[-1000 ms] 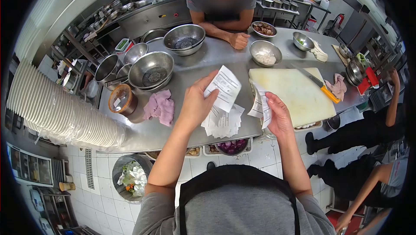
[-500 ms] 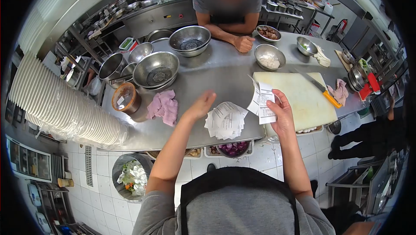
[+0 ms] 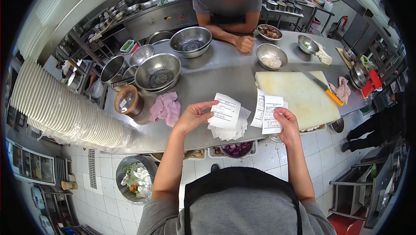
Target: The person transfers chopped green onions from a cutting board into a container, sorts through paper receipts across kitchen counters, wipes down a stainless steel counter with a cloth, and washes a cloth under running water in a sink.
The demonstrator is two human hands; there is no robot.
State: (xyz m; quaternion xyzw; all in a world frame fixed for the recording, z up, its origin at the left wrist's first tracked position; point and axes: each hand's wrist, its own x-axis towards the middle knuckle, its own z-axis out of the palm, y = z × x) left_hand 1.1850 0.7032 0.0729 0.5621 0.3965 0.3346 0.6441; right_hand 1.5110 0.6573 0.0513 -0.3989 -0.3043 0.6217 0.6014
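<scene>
Between thumb and fingers, my left hand (image 3: 193, 117) pinches a printed paper receipt (image 3: 225, 110) by its left edge. The receipt is held above a loose pile of paper slips (image 3: 227, 134) at the steel table's front edge. My right hand (image 3: 287, 124) grips a few overlapping receipts (image 3: 272, 115), the front one facing me with printed lines. These are beside the near left corner of the white cutting board (image 3: 294, 89). The print is too small to read.
A knife (image 3: 323, 88) with an orange handle lies on the board. Metal bowls (image 3: 158, 72), a brown-rimmed tub (image 3: 128, 100) and a pink cloth (image 3: 165, 108) sit to the left. Stacked white containers (image 3: 65, 109) stand far left. Across the table (image 3: 212, 72) a person (image 3: 227, 14) leans on folded arms.
My left hand was open with nothing in it; now it holds a receipt over the pile. The receipts in my right hand are lower and turned more towards me.
</scene>
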